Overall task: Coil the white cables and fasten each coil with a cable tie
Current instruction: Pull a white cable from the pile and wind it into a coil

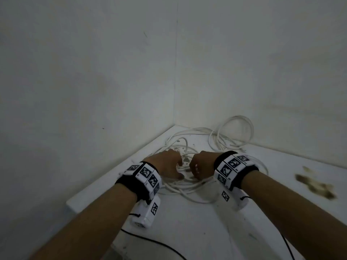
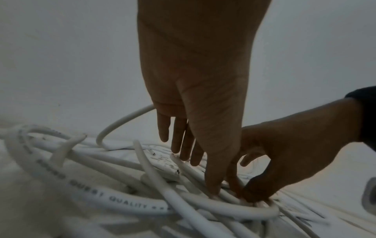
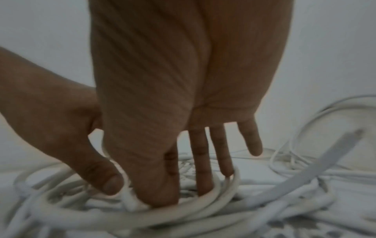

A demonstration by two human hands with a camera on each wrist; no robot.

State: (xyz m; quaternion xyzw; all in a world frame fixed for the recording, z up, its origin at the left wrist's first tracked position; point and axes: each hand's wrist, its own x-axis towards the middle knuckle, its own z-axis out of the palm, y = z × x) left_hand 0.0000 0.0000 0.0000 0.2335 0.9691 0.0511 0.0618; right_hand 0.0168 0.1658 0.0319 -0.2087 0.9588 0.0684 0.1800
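Your working room is a corner: two walls meet behind the white table, so nothing passes to the left or at the back. Loose white cables sprawl across the corner end of the tabletop, loops crossing one another — any reach there meets a strand. A separate cable loop leans up against the right-hand wall, blocking that back edge. Your left hand and right hand sit close together in the tangle, little gap between them. To the right lies bare tabletop with a dark stain. A thin black wire crosses the near edge.
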